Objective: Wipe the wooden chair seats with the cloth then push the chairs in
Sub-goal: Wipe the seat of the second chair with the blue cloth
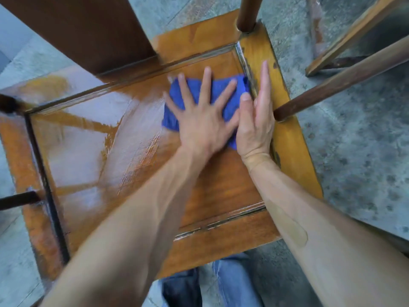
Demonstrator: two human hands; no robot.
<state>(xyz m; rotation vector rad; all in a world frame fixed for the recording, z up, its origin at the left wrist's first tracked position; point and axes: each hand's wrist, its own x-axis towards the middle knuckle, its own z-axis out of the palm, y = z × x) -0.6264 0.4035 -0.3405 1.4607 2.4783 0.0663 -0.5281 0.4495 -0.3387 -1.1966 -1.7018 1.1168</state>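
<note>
Nearest, the glossy orange-brown wooden chair seat (221, 191) looks stiff, heavy and slick under wiping. Toward one o'clock on it lies the soft, limp blue cloth (221, 89). The left hand (203, 127) presses it flat, fingers (207, 78) spread; the right hand (256, 120) lies alongside, fingers together. Beyond, the dark backrest slat (88, 29) likely offers a firm pushing hold.

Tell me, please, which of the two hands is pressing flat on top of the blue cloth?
The left hand, fingers spread over the blue cloth on the chair seat. The right hand lies alongside it at the cloth's right edge, fingers straight together.
</note>
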